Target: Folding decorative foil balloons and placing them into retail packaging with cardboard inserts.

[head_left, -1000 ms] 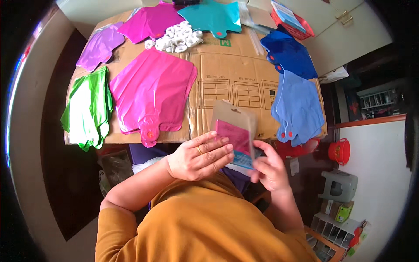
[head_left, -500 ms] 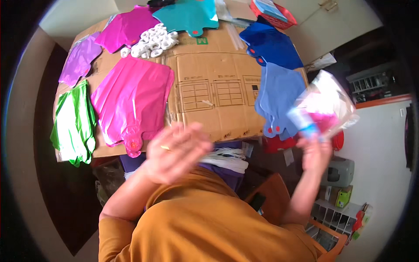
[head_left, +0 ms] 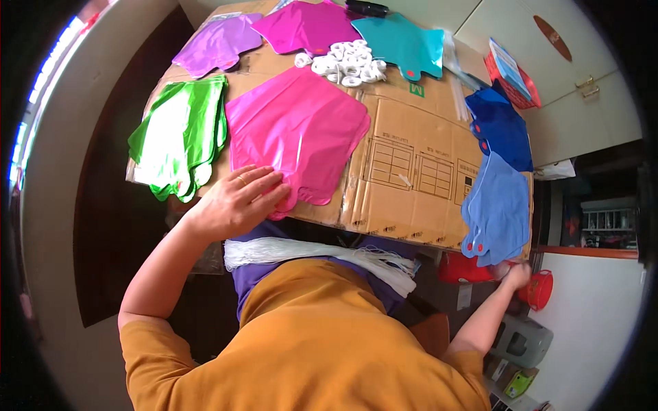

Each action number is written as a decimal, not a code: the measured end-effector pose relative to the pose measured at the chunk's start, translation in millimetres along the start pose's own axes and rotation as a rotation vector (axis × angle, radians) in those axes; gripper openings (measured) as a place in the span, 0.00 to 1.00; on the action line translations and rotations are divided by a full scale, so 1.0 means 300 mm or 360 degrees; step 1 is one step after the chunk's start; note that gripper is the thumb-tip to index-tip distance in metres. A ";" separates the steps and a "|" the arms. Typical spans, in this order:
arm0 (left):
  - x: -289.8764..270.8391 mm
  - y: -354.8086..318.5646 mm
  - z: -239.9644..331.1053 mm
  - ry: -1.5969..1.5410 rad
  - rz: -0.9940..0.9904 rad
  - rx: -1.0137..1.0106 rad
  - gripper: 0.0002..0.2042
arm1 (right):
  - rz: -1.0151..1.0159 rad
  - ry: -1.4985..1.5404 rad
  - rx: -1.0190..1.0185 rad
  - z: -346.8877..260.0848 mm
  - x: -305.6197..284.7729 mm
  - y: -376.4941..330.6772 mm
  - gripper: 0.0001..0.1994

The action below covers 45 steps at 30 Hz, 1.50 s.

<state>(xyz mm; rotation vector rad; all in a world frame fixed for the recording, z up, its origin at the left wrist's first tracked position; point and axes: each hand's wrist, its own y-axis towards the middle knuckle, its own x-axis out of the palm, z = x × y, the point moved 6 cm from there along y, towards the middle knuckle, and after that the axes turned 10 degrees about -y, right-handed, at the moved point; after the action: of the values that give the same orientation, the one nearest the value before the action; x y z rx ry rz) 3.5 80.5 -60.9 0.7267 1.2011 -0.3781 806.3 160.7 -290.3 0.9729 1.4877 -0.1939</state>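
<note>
My left hand [head_left: 240, 198] lies on the near end of a stack of flat pink foil balloons [head_left: 298, 130], its fingers stretched out over the rounded tab. To its left are shiny green foil balloons [head_left: 181, 130]. Past the right front corner of the cardboard, my right hand [head_left: 517, 275] reaches low beside a red container [head_left: 466, 268] and a red basket [head_left: 538, 291]. Its fingers are small and partly hidden, so I cannot make out whether it holds anything. Light blue foil balloons [head_left: 499, 209] lie just above that hand.
Cardboard [head_left: 411, 212] covers the table. White ribbon rolls [head_left: 349, 63] are heaped at the back, among purple [head_left: 219, 44], magenta [head_left: 308, 27] and teal balloons [head_left: 404, 44]. Dark blue balloons [head_left: 504, 127] lie right. White string [head_left: 315, 257] crosses my lap.
My left hand has come down from the air onto the pink balloons. My right hand has moved down beside the red container; the clear packet it held is no longer plainly visible. The view has shifted.
</note>
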 end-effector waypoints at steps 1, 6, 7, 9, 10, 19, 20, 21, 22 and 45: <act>-0.010 0.009 0.012 0.0047 -0.0049 0.0034 0.18 | 0.0323 0.0381 0.0142 -0.151 -0.199 -0.078 0.12; 0.017 -0.027 -0.042 -0.0107 0.0039 0.0227 0.18 | 0.0373 0.1086 -0.0631 -0.985 -0.967 -0.477 0.08; 0.023 -0.029 -0.042 -0.0118 0.0051 0.0253 0.18 | 0.0184 0.1038 -0.1005 -1.170 -1.047 -0.615 0.07; 0.031 -0.036 -0.052 -0.0088 0.0063 0.0297 0.18 | -0.0145 0.1247 -0.1776 -1.434 -1.112 -0.850 0.10; 0.031 -0.040 -0.057 -0.0068 0.0068 0.0311 0.18 | -0.0409 0.1390 -0.1957 -1.512 -1.099 -0.948 0.10; 0.016 0.011 -0.185 -0.0776 0.0151 -0.0345 0.09 | -0.0748 0.1340 -0.2784 -1.813 -0.971 -1.217 0.09; 0.019 0.024 -0.210 -0.0815 0.0112 -0.0462 0.09 | -0.0950 0.1429 -0.2671 -1.825 -0.977 -1.202 0.09; 0.020 0.037 -0.221 -0.0855 0.0072 -0.0577 0.09 | -0.1123 0.1418 -0.2568 -1.839 -0.953 -1.199 0.10; 0.044 0.024 -0.251 -0.1078 -0.0064 -0.1055 0.10 | -0.1291 0.1403 -0.2460 -1.852 -0.922 -1.197 0.11; 0.008 0.021 -0.220 -0.0350 0.0229 -0.0842 0.22 | -0.0532 0.0932 -0.2760 -1.601 -0.953 -0.786 0.11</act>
<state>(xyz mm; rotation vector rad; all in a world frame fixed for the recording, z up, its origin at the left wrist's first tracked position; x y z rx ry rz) -38.3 130.6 -72.7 0.2991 0.9730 -0.0112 254.5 193.8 -40.5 -0.6886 1.6094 1.0837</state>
